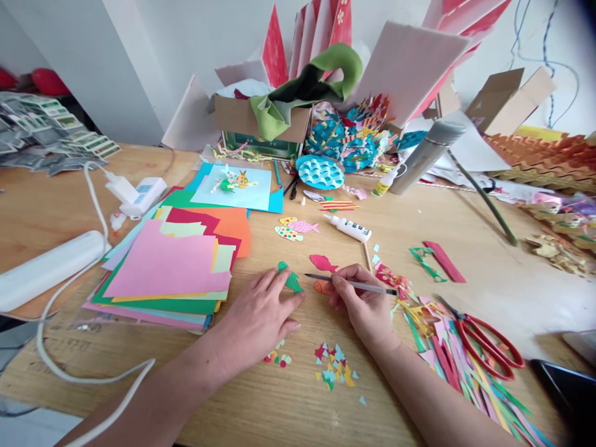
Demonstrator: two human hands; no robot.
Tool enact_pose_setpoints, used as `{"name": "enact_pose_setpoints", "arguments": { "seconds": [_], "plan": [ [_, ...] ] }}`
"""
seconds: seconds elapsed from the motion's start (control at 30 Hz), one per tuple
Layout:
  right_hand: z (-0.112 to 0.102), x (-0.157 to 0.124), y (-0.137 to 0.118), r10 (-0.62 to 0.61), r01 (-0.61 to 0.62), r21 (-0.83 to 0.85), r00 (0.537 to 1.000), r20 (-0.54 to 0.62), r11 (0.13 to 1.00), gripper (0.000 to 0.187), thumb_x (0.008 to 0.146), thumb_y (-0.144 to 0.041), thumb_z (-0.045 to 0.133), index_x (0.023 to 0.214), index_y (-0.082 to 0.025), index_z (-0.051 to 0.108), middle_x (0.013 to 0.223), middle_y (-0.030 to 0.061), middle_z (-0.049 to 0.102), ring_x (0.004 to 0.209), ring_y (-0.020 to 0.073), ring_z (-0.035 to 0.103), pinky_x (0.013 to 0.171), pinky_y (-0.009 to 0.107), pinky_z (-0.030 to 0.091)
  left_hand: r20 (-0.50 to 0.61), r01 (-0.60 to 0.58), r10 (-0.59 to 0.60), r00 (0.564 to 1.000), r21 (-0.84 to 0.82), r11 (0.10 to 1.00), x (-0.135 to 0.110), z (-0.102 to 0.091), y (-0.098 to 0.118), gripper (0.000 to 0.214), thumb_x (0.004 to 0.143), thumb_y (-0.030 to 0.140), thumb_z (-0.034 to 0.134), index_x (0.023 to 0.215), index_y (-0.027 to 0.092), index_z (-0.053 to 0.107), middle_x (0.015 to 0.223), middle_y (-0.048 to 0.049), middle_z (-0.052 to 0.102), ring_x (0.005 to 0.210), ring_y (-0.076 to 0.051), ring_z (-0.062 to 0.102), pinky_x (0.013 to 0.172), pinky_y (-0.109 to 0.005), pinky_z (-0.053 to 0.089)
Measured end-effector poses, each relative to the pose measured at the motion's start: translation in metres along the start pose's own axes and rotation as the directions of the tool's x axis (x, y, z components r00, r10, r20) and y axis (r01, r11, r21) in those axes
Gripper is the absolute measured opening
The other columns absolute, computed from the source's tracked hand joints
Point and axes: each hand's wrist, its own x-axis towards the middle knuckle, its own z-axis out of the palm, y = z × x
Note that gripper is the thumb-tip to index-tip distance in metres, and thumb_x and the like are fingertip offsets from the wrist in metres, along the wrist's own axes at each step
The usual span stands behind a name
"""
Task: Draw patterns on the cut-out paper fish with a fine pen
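My right hand (361, 304) pinches a slim pen (367, 285), its dark tip pointing left above the wooden table. With fingers spread flat, my left hand (263, 310) rests on the table and its fingertips touch a green paper fish (291, 277). Between the hands lie a red paper fish (322, 263) and an orange paper fish (321, 286), the latter partly hidden by my right hand. Farther back are a pink dotted fish (303, 226) and a white fish with coloured dots (287, 234). Small paper triangles (336, 365) and paper dots (282, 359) lie nearer me.
Stacked coloured paper (162, 261) lies at the left beside a white cable (41, 335). Red-handled scissors (488, 347) rest on paper strips (451, 354) at the right. Behind the fish are a glue bottle (351, 228), a blue oval piece (320, 172) and a grey flask (428, 152).
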Motion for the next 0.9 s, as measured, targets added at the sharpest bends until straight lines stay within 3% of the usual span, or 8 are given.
{"name": "enact_pose_setpoints", "arguments": {
  "seconds": [0.33,0.43,0.53,0.63,0.9],
  "plan": [
    [0.0,0.0,0.002,-0.127,0.125,-0.031,0.987,-0.096,0.992,0.027,0.084,-0.044,0.068,0.075,-0.02,0.059,0.061,0.001,0.064,0.047,0.0124,0.055,0.043,0.023,0.043,-0.018,0.038,-0.042,0.999,-0.176,0.984,0.0,-0.007,-0.005,0.025,0.093,0.032,0.062,0.114,0.022,0.072,0.145,-0.0157,0.047,0.129,-0.031,0.052,0.105,-0.047,0.047],
    [0.0,0.001,0.002,-0.155,0.152,-0.035,0.978,-0.136,0.988,0.026,0.084,-0.044,0.068,0.077,-0.02,0.059,0.062,0.0012,0.065,0.049,0.0131,0.056,0.046,0.024,0.045,-0.121,0.092,-0.123,0.985,-0.232,0.968,0.003,-0.006,-0.01,0.022,0.097,0.029,0.055,0.107,0.02,0.072,0.138,-0.0125,0.055,0.116,-0.026,0.062,0.098,-0.043,0.052],
    [0.0,0.001,0.002,-0.167,0.164,-0.027,0.971,-0.173,0.986,0.028,0.084,-0.046,0.069,0.08,-0.02,0.059,0.067,0.0021,0.067,0.052,0.0141,0.06,0.05,0.026,0.049,-0.3,0.171,-0.224,0.927,-0.194,0.966,0.006,-0.002,-0.017,0.018,0.097,0.025,0.052,0.102,0.016,0.067,0.112,-0.0102,0.067,0.105,-0.025,0.064,0.093,-0.043,0.054],
    [0.0,0.001,0.0,-0.179,0.178,-0.022,0.963,-0.201,0.984,0.029,0.085,-0.048,0.068,0.082,-0.02,0.059,0.07,0.0022,0.067,0.058,0.0156,0.064,0.054,0.028,0.052,-0.351,0.207,-0.237,0.906,-0.121,0.971,0.008,0.002,-0.019,0.014,0.095,0.024,0.053,0.103,0.017,0.062,0.099,-0.0085,0.068,0.1,-0.026,0.062,0.089,-0.043,0.055],
    [0.0,0.003,0.003,-0.211,0.224,0.04,0.955,-0.21,0.974,0.027,0.091,-0.048,0.062,0.097,-0.022,0.061,0.083,0.0043,0.071,0.072,0.0175,0.068,0.068,0.033,0.058,-0.194,0.159,-0.155,0.969,0.003,0.987,0.004,0.007,0.004,0.049,0.093,0.036,0.062,0.139,0.022,0.051,0.131,-0.0157,0.058,0.127,-0.033,0.049,0.104,-0.055,0.045]
  ]
}}
